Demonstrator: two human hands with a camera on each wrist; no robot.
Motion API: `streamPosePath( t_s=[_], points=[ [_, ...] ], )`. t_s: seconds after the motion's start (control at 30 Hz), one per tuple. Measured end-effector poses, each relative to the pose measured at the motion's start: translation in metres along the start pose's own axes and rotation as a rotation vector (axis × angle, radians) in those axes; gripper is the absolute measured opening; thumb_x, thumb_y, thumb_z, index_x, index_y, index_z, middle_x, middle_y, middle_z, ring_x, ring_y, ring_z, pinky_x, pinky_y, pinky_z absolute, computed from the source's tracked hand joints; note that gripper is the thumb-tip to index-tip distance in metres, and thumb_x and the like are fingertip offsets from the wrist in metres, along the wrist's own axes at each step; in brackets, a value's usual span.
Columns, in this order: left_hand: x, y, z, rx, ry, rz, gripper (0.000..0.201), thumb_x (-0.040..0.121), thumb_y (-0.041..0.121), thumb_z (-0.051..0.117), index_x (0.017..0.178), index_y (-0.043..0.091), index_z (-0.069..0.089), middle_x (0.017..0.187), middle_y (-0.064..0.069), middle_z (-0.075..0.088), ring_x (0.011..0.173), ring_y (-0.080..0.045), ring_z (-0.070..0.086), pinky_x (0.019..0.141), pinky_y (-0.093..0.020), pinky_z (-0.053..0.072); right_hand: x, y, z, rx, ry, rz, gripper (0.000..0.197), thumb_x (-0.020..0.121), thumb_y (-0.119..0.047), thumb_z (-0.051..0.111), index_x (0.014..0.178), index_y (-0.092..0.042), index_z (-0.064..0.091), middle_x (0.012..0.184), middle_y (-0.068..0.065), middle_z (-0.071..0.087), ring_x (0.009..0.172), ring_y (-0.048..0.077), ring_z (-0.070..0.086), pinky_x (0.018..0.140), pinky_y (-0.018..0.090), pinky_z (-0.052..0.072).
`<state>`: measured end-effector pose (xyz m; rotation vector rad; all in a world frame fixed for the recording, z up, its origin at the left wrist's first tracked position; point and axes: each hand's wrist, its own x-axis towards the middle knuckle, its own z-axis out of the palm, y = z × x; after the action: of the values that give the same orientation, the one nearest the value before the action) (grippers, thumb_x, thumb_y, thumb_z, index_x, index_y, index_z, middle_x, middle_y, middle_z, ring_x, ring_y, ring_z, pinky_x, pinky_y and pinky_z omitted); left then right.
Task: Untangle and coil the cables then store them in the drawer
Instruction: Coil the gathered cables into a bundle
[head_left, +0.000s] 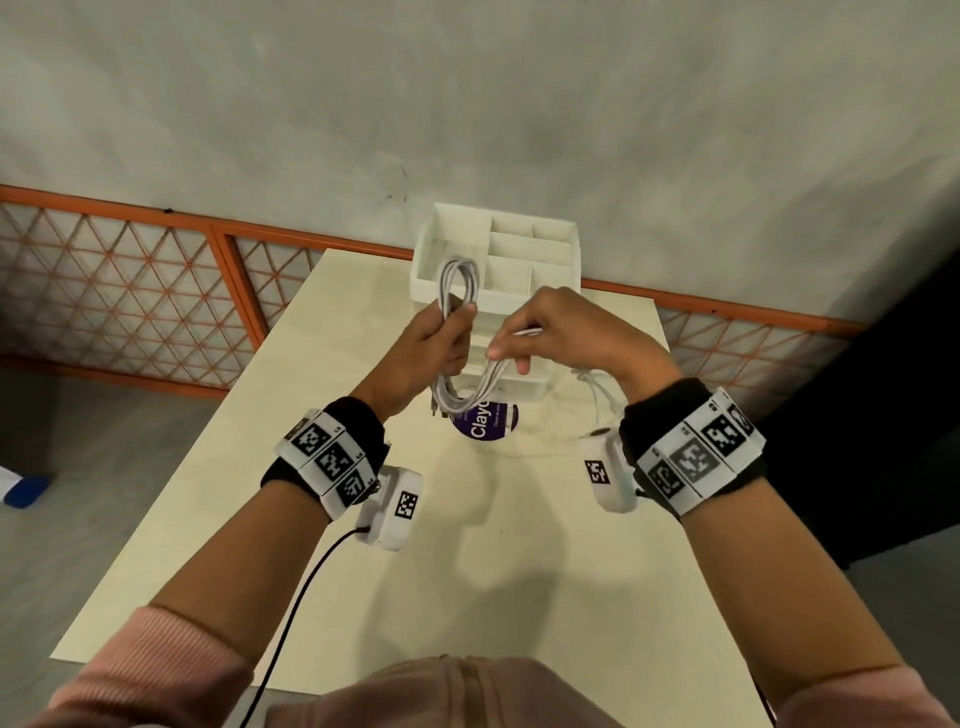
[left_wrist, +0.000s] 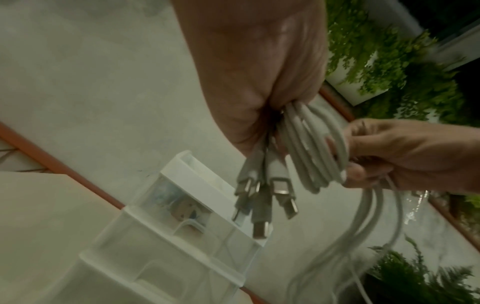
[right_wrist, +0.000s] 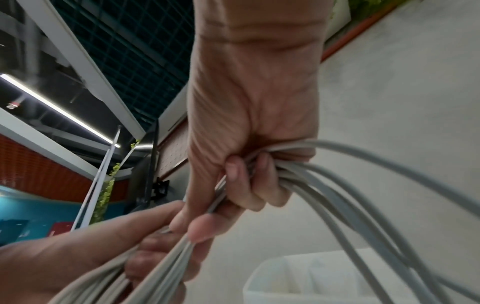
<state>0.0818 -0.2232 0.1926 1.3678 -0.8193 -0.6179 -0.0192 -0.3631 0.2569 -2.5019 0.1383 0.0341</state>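
The table (head_left: 322, 519), cream-topped, fills the centre and lower half of the head view. At its far end, upper centre of the frame, stands a white drawer unit (head_left: 498, 291) with an open divided tray on top; its translucent drawers show at lower left in the left wrist view. A round purple label (head_left: 483, 423) lies on the table just in front of the unit.

Both hands are raised above the table, centre frame, in front of the unit. The left hand (head_left: 434, 345) is clenched around a bundle of white cables (head_left: 457, 283): a loop stands up above the fist, and several connector plugs (left_wrist: 267, 195) hang below it. The right hand (head_left: 561, 335) grasps the same cables just beside the left, fingers curled round the strands; from there loose lengths trail down towards the table at centre right.

Step in hand, by judgement: coiling. Part of the bundle is looped; the trailing lengths are not yet gathered.

The next move calls for the right hand to bring another turn of slack up to the left fist while the left holds the loops. Whether a drawer stands open cannot be told.
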Motion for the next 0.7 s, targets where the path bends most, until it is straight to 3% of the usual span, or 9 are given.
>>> streamPosePath(
  t_s=[0.03,0.1,0.17,0.23,0.33,0.47,0.53,0.6,0.7],
  points=[
    [0.001,0.001,0.004,0.012,0.002,-0.004,0.032,0.102,0.023,0.037,0.071,0.017,0.035,0.055,0.006,0.029,0.05,-0.009,0.027,0.048,-0.021,0.027,0.001,-0.003,0.001,0.001,0.014,-0.006,0.017,0.083,-0.027,0.07,0.085,-0.011,0.074,0.06,-0.003,0.067,0.056,-0.001,0.057,0.061,0.01,0.038],
    [0.003,-0.001,0.007,0.034,0.035,-0.023,0.029,0.102,0.027,0.037,0.077,0.013,0.041,0.055,0.008,0.037,0.053,-0.009,0.034,0.052,-0.022,0.033,0.001,-0.01,0.005,0.032,0.054,-0.006,0.014,0.08,-0.022,0.073,0.084,-0.011,0.065,0.068,0.007,0.072,0.07,0.008,0.066,0.073,0.022,0.045],
    [0.004,-0.002,0.006,0.061,0.052,-0.042,0.032,0.102,0.03,0.036,0.09,0.003,0.05,0.066,0.0,0.052,0.064,-0.013,0.05,0.062,-0.026,0.043,-0.001,-0.013,0.009,0.038,0.101,-0.021,0.022,0.078,-0.019,0.075,0.083,-0.013,0.054,0.069,0.007,0.071,0.074,0.015,0.068,0.072,0.03,0.047],
    [0.003,0.0,0.006,0.064,0.018,-0.044,0.036,0.103,0.027,0.033,0.099,-0.002,0.055,0.075,-0.009,0.064,0.073,-0.018,0.063,0.071,-0.028,0.051,0.0,-0.016,0.013,0.024,0.121,-0.051,0.025,0.078,-0.016,0.075,0.082,-0.013,0.05,0.071,0.006,0.07,0.07,0.015,0.068,0.069,0.031,0.049],
    [-0.002,0.005,0.009,-0.006,-0.039,-0.058,0.034,0.103,0.022,0.031,0.089,0.006,0.058,0.069,-0.007,0.068,0.065,-0.018,0.068,0.064,-0.025,0.055,0.003,-0.018,0.017,0.017,0.107,-0.082,0.027,0.079,-0.006,0.071,0.083,-0.013,0.045,0.061,0.002,0.065,0.058,0.02,0.067,0.06,0.027,0.05],
    [-0.007,0.001,0.011,0.097,-0.044,-0.056,0.038,0.103,0.032,0.031,0.078,0.013,0.052,0.058,-0.004,0.06,0.046,-0.014,0.055,0.053,-0.026,0.05,0.002,-0.022,0.022,0.066,0.075,-0.142,0.033,0.079,-0.002,0.068,0.086,-0.011,0.037,0.059,0.005,0.065,0.055,0.016,0.068,0.055,0.024,0.049],
    [-0.008,0.0,0.009,0.096,-0.041,-0.07,0.036,0.102,0.032,0.035,0.074,0.014,0.049,0.05,0.0,0.051,0.04,-0.012,0.045,0.05,-0.026,0.045,0.002,-0.019,0.02,0.06,0.123,-0.119,0.039,0.075,-0.015,0.077,0.088,-0.012,0.04,0.061,0.001,0.062,0.054,0.009,0.061,0.052,0.018,0.043],
    [-0.009,-0.001,0.002,0.089,-0.043,-0.066,0.034,0.102,0.03,0.038,0.073,0.014,0.047,0.047,0.002,0.045,0.038,-0.01,0.038,0.048,-0.025,0.043,0.002,-0.008,0.014,-0.011,0.119,-0.015,0.04,0.072,-0.038,0.078,0.084,-0.013,0.051,0.058,-0.003,0.058,0.049,0.004,0.051,0.051,0.019,0.038],
    [-0.011,-0.003,-0.011,0.074,-0.08,-0.06,0.034,0.101,0.031,0.038,0.073,0.014,0.045,0.048,0.003,0.041,0.04,-0.009,0.032,0.046,-0.023,0.04,-0.001,0.008,0.004,-0.065,-0.026,0.11,0.052,0.082,-0.061,0.055,0.071,-0.011,0.061,0.051,0.0,0.053,0.049,0.009,0.048,0.059,0.027,0.043]
  ],
)
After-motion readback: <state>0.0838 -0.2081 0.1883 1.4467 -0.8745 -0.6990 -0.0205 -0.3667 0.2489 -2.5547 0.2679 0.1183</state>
